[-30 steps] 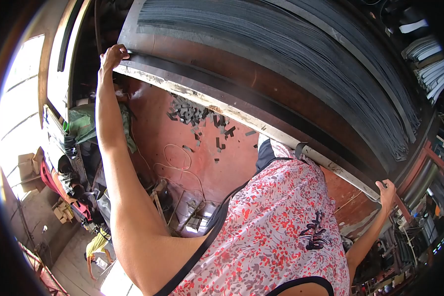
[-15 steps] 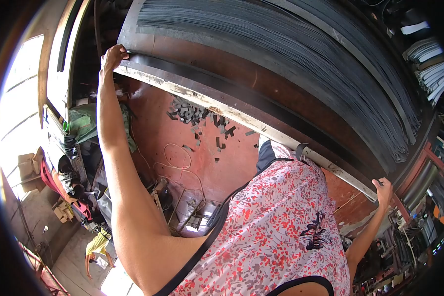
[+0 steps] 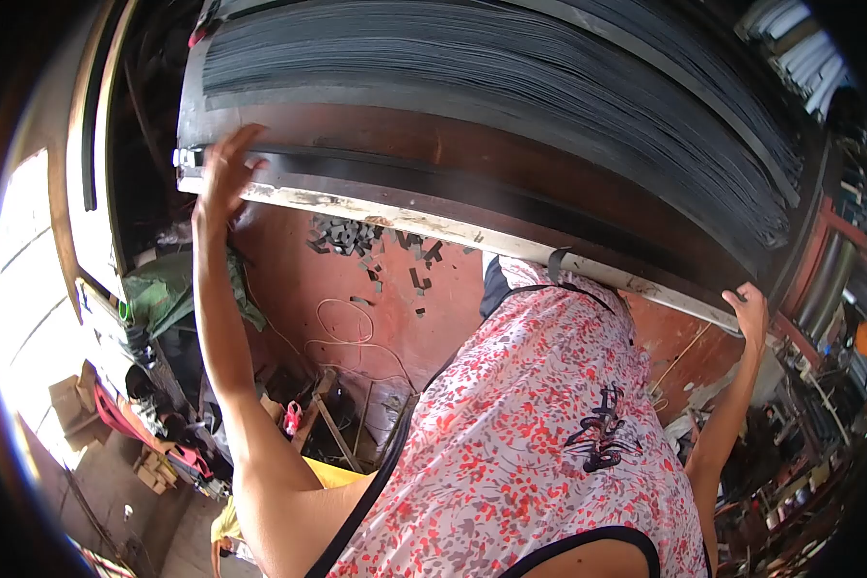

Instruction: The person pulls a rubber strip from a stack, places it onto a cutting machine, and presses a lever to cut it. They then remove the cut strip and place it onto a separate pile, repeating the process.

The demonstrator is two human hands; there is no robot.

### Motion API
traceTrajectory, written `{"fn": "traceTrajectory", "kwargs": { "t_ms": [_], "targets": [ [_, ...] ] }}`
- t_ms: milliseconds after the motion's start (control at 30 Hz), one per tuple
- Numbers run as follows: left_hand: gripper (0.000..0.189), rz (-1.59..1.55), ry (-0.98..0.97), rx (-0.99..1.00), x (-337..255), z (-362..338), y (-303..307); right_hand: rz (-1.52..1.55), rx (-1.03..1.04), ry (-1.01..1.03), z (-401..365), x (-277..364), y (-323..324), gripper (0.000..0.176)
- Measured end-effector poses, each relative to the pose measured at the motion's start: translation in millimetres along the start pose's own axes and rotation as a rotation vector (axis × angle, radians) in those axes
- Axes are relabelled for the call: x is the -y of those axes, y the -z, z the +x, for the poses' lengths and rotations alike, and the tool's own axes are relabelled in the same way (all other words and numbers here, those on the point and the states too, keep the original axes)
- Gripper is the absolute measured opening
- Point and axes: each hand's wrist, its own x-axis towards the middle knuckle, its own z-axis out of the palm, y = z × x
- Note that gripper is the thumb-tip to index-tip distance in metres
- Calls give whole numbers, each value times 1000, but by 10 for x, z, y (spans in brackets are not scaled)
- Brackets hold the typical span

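Note:
A long black strip (image 3: 395, 171) lies along the near edge of the worktable, above its pale edge rail (image 3: 356, 207). Over the strip's left part is my left hand (image 3: 227, 173), slightly blurred, its fingers spread and holding nothing. My right hand (image 3: 749, 310) is at the table's right corner, its fingers closed on the strip's right end. A small whitish metal piece (image 3: 189, 156) sits at the table's left edge. Behind the strip, a broad stack of thin dark strips (image 3: 472, 58) covers much of the table.
Small dark offcuts (image 3: 347, 234) and a looped cord (image 3: 345, 323) lie on the red floor. A green sack (image 3: 159, 289) and cardboard boxes (image 3: 67, 409) are at left. A person in yellow (image 3: 226, 525) is at lower left. A roller (image 3: 827, 279) stands at right.
My left hand has opened off the strip's left end and moved down in view. My right hand stays at the right corner. The view has shifted, and more yellow clothing shows at lower left.

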Motion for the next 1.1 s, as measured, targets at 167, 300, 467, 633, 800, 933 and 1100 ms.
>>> {"fn": "traceTrajectory", "kwargs": {
  "t_ms": [167, 300, 467, 633, 800, 933, 1100],
  "targets": [
    [63, 78, -329, 107, -1254, -72, -412, -6, 42, -68, 53, 58, 13, 45],
    [54, -15, -366, -35, -1470, -7, -670, 31, 10, -12, 92, 70, -42, 45],
    [44, -56, -336, -52, -1270, 62, -787, 30, -71, 58, 87, 168, -71, 46],
    [42, -60, -289, -46, -965, 79, -941, 65, -21, 14, 120, 8, 18, 42],
    [42, -15, -219, 44, -707, 91, -919, 109, -71, 27, 157, -218, 70, 35],
    [43, 24, -202, 72, -505, 131, -862, 145, -138, 77, 242, -312, -202, 36],
    [41, 51, -236, 24, -185, 149, -923, 162, -370, 296, 182, -220, -355, 37]
  ]
}}
